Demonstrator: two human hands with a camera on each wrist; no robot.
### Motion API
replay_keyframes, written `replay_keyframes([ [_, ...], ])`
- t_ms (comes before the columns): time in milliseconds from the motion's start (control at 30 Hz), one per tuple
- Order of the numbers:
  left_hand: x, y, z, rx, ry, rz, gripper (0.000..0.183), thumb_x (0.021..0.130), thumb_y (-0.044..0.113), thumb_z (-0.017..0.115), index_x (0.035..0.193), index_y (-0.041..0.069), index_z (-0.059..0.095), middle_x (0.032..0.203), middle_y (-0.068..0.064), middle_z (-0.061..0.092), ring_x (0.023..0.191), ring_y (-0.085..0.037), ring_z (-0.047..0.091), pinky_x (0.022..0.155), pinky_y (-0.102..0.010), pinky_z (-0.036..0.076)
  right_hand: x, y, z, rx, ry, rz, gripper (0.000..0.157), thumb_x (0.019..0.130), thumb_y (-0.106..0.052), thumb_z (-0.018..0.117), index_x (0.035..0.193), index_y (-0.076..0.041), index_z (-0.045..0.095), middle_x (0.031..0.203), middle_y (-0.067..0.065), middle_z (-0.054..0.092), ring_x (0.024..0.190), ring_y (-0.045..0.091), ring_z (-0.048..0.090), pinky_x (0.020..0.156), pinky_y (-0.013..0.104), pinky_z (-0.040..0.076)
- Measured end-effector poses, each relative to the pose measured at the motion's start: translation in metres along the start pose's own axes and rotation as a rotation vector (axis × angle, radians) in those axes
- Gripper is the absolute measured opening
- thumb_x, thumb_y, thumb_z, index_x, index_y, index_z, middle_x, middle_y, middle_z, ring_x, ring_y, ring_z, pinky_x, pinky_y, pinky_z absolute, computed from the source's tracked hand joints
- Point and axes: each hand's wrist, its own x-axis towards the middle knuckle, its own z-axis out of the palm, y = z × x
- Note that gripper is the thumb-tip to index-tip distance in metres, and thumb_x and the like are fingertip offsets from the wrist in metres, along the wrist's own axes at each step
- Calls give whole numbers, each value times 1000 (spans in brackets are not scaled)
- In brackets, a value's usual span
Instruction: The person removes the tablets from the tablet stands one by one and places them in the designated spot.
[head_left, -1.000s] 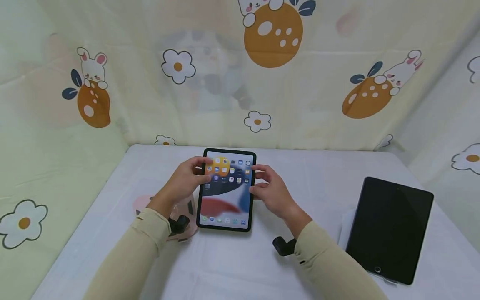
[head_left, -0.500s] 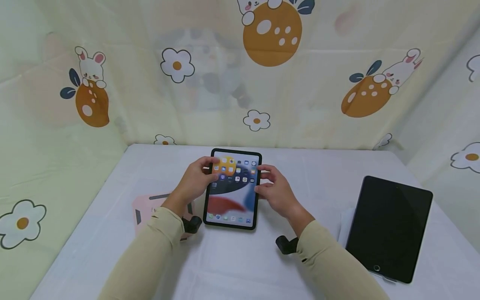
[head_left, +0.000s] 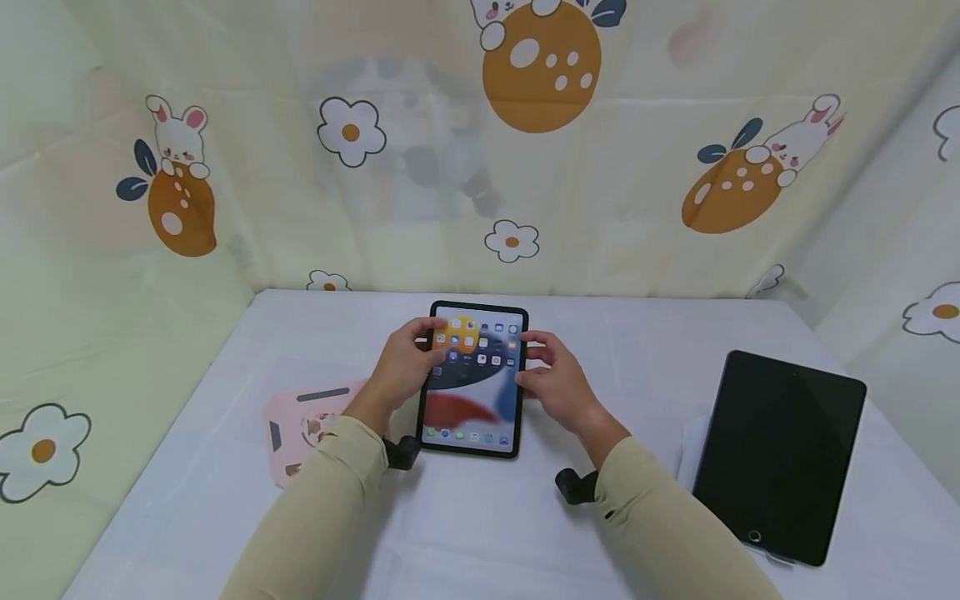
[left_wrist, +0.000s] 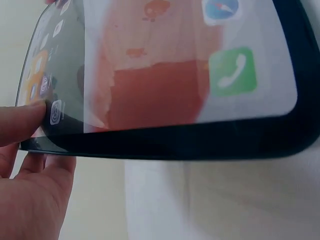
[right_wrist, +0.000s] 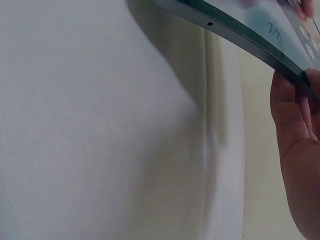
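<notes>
The left hand and right hand are clamped on opposite edges of the lit tablet, above the tabletop; it has shifted rightward, leaving more of the case in sight, which suggests a two-handed carry is under way

A dark-screened tablet lies at right, before a rabbit-print curtain.
</notes>
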Motion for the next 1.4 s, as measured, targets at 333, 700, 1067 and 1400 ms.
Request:
replay_keyframes([
  [333,6,-5,8,-35,36,-40,42,96,-2,63,135,15,58,135,-11,51,117,-32,55,95,-44,52,4,3,0,-5,12,32,55,94,7,58,144,-11,44,130,21,53,99,31,65,82,41,58],
  [700,9,-6,10,-21,55,-41,40,96,-2,62,134,12,59,134,-11,51,118,-30,55,96,-40,52,8,4,1,8,0,57,56,95,5,57,146,-12,43,134,20,51,100,31,65,85,41,57],
  [1067,9,-7,9,55,89,-72,39,95,0,64,131,16,61,134,-11,52,116,-32,54,96,-44,51,10,10,3,16,-6,56,56,94,4,59,146,-11,44,136,20,52,105,32,65,87,41,56],
  [1400,9,-12,12,64,124,-65,39,95,-3,62,131,11,61,133,-15,54,114,-32,54,96,-43,51,9,16,5,-19,27,25,57,93,3,62,146,-9,46,133,18,53,96,28,66,86,38,57],
])
